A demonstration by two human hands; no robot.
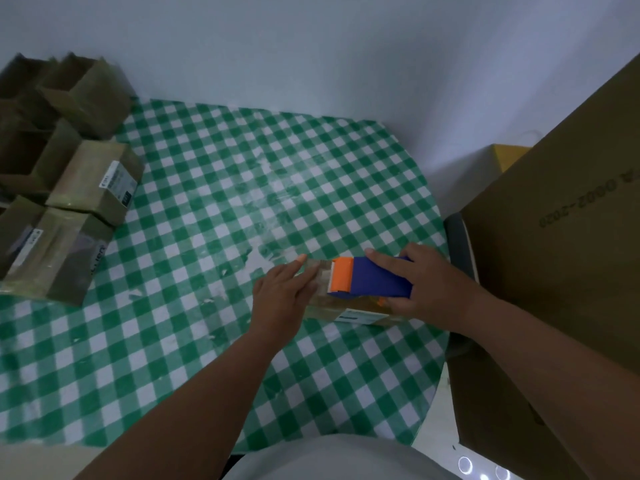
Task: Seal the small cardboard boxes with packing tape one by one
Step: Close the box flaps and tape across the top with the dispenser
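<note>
A small cardboard box (353, 314) lies on the green checked tablecloth (214, 209) near the table's right edge, mostly covered by my hands. My right hand (424, 285) grips a blue and orange tape dispenser (372, 277) that sits on top of the box, index finger stretched along its blue body. My left hand (282, 292) rests on the box's left end with straight fingers, pressing down clear tape just left of the orange cutter.
Several small cardboard boxes (93, 178) are piled at the table's left edge, some open at the back, some taped with white labels. A large cardboard box (561, 237) stands right of the table. A pale wall lies behind.
</note>
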